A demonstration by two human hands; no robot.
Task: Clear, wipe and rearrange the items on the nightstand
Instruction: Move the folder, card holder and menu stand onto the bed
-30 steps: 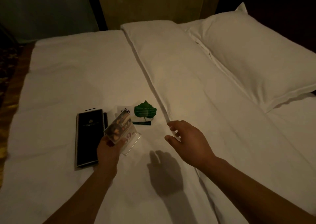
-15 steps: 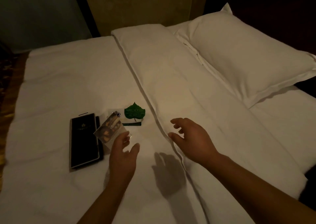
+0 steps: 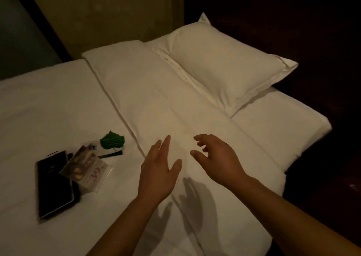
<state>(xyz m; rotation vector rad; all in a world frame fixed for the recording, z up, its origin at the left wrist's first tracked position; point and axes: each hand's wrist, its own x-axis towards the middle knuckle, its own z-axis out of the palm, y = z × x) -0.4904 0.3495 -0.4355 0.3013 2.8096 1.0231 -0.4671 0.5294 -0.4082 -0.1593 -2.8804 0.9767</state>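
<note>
On my feed the left hand's fingers (image 3: 165, 145) are straight and close together, with the thumb splayed to the side, and they grip nothing. The right hand's fingers (image 3: 200, 138) hang loosely curled with gaps between them, and they hold nothing either. Both hands hover above the bed with their backs toward me. The left hand (image 3: 157, 175) is over the raised edge of the folded duvet (image 3: 166, 103). The right hand (image 3: 219, 163) is just beside it, over the duvet itself. The two are near each other but apart, and their shadows (image 3: 195, 201) fall on the bedding on my side of them.

To the left of the left hand, apart from its fingers, the task's things lie in a small cluster on the flat sheet of the bed (image 3: 39, 109). Nearest is a clear plastic sign holder (image 3: 91, 172), tilted, with a picture card in it and a pinkish "39" on its lower part. Its left side overlaps a black folder (image 3: 51, 185) that lies flat. Beyond the holder lies a green leaf-shaped card (image 3: 112, 141), with a thin dark green strip (image 3: 111, 154) just on my side of it. I cannot tell whether the strip is a pen or a label. A small white card (image 3: 88, 145) shows between the leaf and the holder.

Farther out, a white pillow (image 3: 224, 70) rests at the head of the bed, just beside the duvet's far edge. Past the mattress it is too dark for me to make anything out.
</note>
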